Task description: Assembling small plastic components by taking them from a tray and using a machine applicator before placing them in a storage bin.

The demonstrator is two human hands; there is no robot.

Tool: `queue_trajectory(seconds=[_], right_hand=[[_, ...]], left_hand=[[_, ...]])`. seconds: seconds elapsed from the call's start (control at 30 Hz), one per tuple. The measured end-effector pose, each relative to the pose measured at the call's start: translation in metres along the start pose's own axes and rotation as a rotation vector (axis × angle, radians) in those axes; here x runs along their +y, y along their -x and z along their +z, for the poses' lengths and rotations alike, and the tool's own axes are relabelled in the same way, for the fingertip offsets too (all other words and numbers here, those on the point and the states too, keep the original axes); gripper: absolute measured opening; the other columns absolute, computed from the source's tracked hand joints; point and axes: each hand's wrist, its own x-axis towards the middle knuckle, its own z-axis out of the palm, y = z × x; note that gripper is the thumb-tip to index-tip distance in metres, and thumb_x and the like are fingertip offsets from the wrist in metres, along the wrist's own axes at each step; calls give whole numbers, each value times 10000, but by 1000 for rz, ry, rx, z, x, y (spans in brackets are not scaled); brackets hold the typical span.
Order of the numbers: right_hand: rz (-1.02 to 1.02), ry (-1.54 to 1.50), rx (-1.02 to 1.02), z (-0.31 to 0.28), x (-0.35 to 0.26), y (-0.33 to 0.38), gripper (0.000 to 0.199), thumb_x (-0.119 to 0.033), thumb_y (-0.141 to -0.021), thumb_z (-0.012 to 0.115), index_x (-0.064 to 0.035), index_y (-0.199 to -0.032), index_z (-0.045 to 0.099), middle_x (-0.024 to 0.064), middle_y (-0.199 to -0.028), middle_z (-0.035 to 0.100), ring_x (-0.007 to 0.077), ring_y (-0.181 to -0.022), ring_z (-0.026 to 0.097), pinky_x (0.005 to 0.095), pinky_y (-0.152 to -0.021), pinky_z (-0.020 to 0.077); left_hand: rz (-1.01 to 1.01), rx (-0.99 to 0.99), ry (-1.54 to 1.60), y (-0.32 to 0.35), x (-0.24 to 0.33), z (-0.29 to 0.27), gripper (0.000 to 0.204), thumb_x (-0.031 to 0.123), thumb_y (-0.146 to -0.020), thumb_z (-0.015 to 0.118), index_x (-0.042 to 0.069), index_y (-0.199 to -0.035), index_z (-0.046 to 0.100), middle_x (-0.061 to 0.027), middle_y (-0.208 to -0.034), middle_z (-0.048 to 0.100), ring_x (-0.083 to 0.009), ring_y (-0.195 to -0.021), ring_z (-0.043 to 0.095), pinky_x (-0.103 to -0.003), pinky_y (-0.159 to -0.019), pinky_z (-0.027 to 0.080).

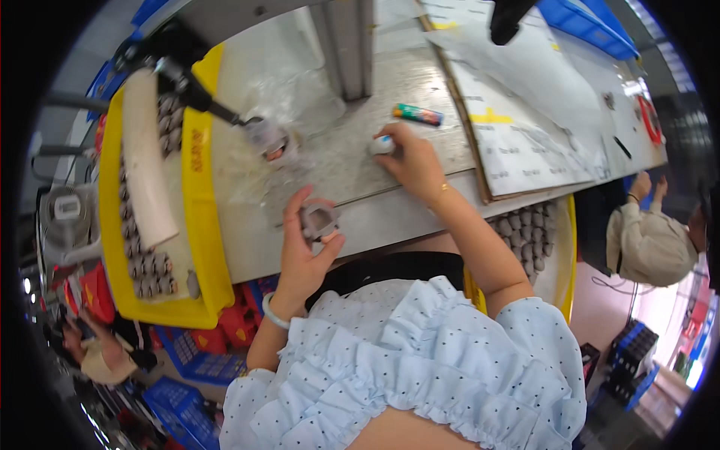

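Gripping the grey part [309, 220] by its sides above the near side of the counter [247, 247], your left hand [304, 259] seems set to leave its opening clear. Your right hand [412, 159] pinches a white piece [382, 145] in its fingertips, perhaps for fine control. The green tube [418, 114] lies just beyond, apparently for easy reach.

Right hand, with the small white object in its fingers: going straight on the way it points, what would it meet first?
The right hand would probably meet the upright grey metal post, near its foot, though depth is unclear.
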Motion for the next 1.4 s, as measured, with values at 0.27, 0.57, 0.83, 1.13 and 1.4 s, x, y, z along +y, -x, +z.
queue_trajectory(seconds=[0.27,0.57,0.83,1.13,1.4], right_hand=[[239,695,698,-177,107,10,173,-112,-794,546,-83,-911,670,144,-855,655,321,-808,621,393,-733,483],[501,965,637,-298,242,39,381,-343,-760,647,-89,-1044,650,148,-983,654,293,-920,625,357,-797,476],[124,183,288,-145,53,41,448,-52,-732,681,-31,-1167,575,82,-1016,647,171,-886,622,265,-728,485],[-422,389,-168,-45,24,2,332,56,-682,593,-91,-976,641,68,-1021,619,272,-966,571,350,-821,466],[-270,509,142,-22,16,14,284,-90,-733,665,-70,-1016,647,104,-1065,614,278,-976,558,354,-847,452]], left_hand=[[30,31,-105,-1,0,-10,752,30,-750,642,90,-1370,221,-106,-1127,479,-154,-947,492,-292,-875,404],[85,-11,40,-6,3,0,722,-34,-742,618,90,-1350,249,-96,-1162,447,-145,-964,464,-279,-870,390],[227,-108,-156,-13,-3,-1,709,-24,-743,636,121,-1327,261,-97,-1190,438,-144,-967,443,-263,-829,405],[169,-80,-92,-9,-8,-10,712,-33,-742,630,122,-1334,266,-87,-1187,439,-121,-925,446,-242,-797,408],[336,-25,-478,-8,-7,-12,638,-36,-747,597,99,-1315,340,-102,-1139,480,-213,-980,487,-294,-841,408]])
